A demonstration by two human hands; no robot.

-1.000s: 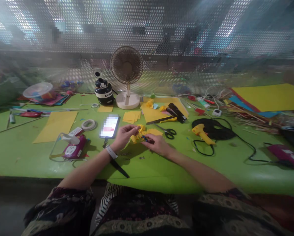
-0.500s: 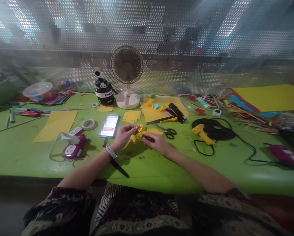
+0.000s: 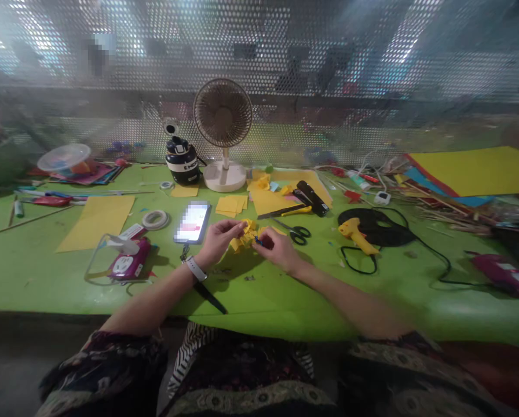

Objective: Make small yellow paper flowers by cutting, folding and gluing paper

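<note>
My left hand [image 3: 218, 240] pinches a folded yellow paper piece [image 3: 244, 236] above the green table [image 3: 46, 272]. My right hand [image 3: 276, 249] is closed round a small dark tool with a blue tip [image 3: 258, 242] and presses it against the right side of the paper. A white band sits on my left wrist. Both forearms rest over the table's near edge. Black scissors [image 3: 295, 230] lie just right of my right hand, and a lit phone [image 3: 193, 221] lies just left of my left hand.
A desk fan [image 3: 223, 133] and a black-and-white bottle [image 3: 181, 160] stand behind. Yellow sheets [image 3: 97, 220], a tape roll [image 3: 156, 219], a pink device [image 3: 127, 263], a black stapler [image 3: 312, 198], a yellow glue gun [image 3: 355, 233] with black cable, and coloured sheets [image 3: 477, 171] surround the hands.
My right hand has slid a little left and closer to the paper, covering more of the dark tool. My left hand keeps its pinch on the paper.
</note>
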